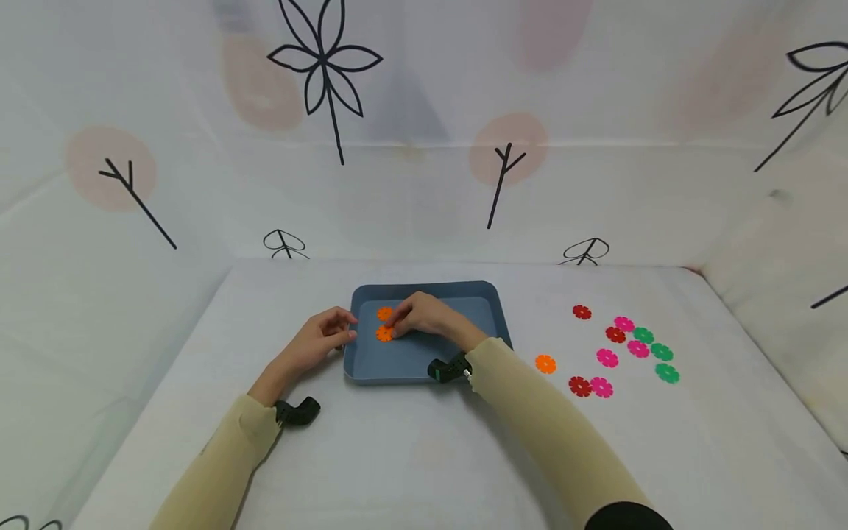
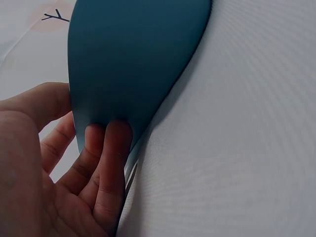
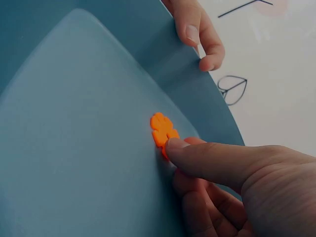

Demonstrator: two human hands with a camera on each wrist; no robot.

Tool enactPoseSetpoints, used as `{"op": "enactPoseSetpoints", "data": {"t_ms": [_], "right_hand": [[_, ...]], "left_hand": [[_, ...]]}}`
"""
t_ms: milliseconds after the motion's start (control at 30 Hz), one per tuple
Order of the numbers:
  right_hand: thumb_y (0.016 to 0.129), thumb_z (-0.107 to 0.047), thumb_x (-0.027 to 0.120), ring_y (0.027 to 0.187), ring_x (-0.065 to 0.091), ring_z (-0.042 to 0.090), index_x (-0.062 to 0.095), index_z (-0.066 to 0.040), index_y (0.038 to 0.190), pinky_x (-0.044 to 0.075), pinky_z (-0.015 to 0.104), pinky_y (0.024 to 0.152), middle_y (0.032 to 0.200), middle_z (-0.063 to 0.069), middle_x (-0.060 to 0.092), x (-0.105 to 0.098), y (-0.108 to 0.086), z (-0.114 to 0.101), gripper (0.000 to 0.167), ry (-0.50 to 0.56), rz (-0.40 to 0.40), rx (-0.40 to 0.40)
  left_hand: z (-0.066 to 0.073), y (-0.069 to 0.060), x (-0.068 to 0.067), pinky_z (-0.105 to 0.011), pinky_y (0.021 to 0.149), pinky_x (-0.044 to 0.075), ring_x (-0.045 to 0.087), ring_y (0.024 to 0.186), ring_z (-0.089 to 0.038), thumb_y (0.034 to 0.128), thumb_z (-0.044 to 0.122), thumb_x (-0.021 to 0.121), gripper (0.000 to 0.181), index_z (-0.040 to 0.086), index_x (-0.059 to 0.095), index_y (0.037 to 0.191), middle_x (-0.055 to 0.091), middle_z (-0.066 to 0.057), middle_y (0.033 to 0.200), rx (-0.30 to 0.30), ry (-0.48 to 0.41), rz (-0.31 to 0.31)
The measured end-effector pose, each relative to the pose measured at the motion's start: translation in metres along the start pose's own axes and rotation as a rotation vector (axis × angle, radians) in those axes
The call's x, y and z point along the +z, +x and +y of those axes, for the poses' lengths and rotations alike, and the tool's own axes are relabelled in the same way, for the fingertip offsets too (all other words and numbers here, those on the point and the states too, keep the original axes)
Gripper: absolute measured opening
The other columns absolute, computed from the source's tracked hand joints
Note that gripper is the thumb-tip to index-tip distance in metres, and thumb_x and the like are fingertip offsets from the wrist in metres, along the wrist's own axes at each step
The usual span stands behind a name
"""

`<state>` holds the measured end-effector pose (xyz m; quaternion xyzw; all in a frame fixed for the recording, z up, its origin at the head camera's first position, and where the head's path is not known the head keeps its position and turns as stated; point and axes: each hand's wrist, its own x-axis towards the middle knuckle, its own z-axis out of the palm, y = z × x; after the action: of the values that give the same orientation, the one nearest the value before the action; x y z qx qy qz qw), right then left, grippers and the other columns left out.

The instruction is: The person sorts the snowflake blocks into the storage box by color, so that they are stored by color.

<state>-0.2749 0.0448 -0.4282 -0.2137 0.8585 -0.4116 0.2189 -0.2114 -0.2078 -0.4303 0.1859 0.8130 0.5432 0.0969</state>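
Note:
A blue-grey tray (image 1: 424, 374) lies on the white cloth. My left hand (image 1: 316, 343) grips its left rim; in the left wrist view several fingers (image 2: 112, 163) lie against the tray's outer wall. Over the tray, my right hand (image 1: 429, 316) pinches an orange flower-shaped piece (image 3: 161, 129) between thumb and fingers, close to the tray floor. A second orange flower piece (image 1: 385, 313) is on the tray just beyond the fingertips. Part of the pinched piece is hidden by the thumb.
Right of the tray, one orange flower piece (image 1: 546, 364) lies on the cloth. Farther right are scattered red (image 1: 581, 312), pink (image 1: 606, 358) and green (image 1: 667, 373) ones. A printed cloth backdrop (image 1: 411, 199) rises behind the table.

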Motion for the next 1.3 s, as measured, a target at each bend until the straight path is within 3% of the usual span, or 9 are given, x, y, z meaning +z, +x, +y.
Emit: {"op": "enactPoseSetpoints", "data": {"t_ms": [233,433,567,800,1000,1233,1300], "right_hand": [[0.084,-0.017,0.08,0.107,0.06,0.015,0.08,-0.015,0.103,0.045,0.033,0.095,0.109,-0.003,0.072,-0.002,0.002,-0.001,0.02,0.0,-0.017,0.01],[0.087,-0.015,0.077,0.087,0.066,0.016,0.079,-0.011,0.104,0.052,0.03,0.078,0.105,0.0,0.072,-0.012,-0.001,-0.005,0.018,0.013,-0.055,-0.012],[0.088,-0.017,0.077,0.086,0.065,0.015,0.078,-0.011,0.107,0.051,0.03,0.078,0.107,-0.001,0.072,-0.02,-0.006,-0.008,0.02,-0.016,-0.057,-0.036],[0.091,-0.016,0.074,0.097,0.064,0.017,0.075,-0.008,0.114,0.049,0.037,0.09,0.11,0.001,0.071,-0.04,-0.024,-0.007,0.024,-0.046,0.018,-0.08],[0.092,-0.018,0.072,0.103,0.062,0.02,0.075,-0.007,0.114,0.048,0.041,0.092,0.115,0.003,0.07,-0.061,-0.042,-0.002,0.025,-0.069,0.091,-0.082],[0.095,-0.017,0.07,0.108,0.062,0.023,0.072,-0.004,0.119,0.047,0.045,0.094,0.118,0.01,0.07,-0.091,-0.074,0.024,0.027,-0.004,0.176,-0.105],[0.095,-0.018,0.069,0.108,0.062,0.023,0.071,-0.003,0.119,0.047,0.045,0.094,0.118,0.012,0.069,-0.099,-0.085,0.034,0.028,-0.006,0.212,-0.094]], "left_hand": [[0.001,0.0,-0.001,-0.03,0.067,0.049,0.056,0.075,-0.033,0.0962,0.005,0.064,0.025,-0.007,0.058,0.117,0.057,-0.009,0.086,-0.006,0.006,0.009],[0.002,0.001,0.001,-0.03,0.068,0.049,0.056,0.075,-0.032,0.0968,0.006,0.064,0.027,-0.008,0.057,0.118,0.057,-0.01,0.087,-0.005,-0.002,-0.003],[0.001,0.001,0.001,-0.029,0.067,0.048,0.055,0.074,-0.031,0.0969,0.007,0.064,0.027,-0.008,0.057,0.118,0.057,-0.01,0.087,-0.003,-0.001,-0.001],[0.001,0.0,0.0,-0.03,0.067,0.048,0.055,0.076,-0.036,0.0968,0.006,0.064,0.026,-0.008,0.058,0.118,0.057,-0.011,0.087,-0.004,0.007,0.004],[0.001,-0.001,-0.002,-0.03,0.067,0.048,0.055,0.074,-0.032,0.0968,0.006,0.064,0.025,-0.008,0.058,0.117,0.057,-0.011,0.088,0.003,0.011,0.009],[0.001,-0.001,0.0,-0.031,0.066,0.048,0.055,0.074,-0.034,0.097,0.006,0.064,0.025,-0.008,0.058,0.117,0.057,-0.009,0.087,0.007,0.021,0.007],[-0.006,0.002,-0.001,-0.03,0.066,0.047,0.055,0.075,-0.036,0.0974,0.006,0.064,0.025,-0.008,0.058,0.118,0.057,-0.009,0.088,0.0,0.025,0.006]]}}
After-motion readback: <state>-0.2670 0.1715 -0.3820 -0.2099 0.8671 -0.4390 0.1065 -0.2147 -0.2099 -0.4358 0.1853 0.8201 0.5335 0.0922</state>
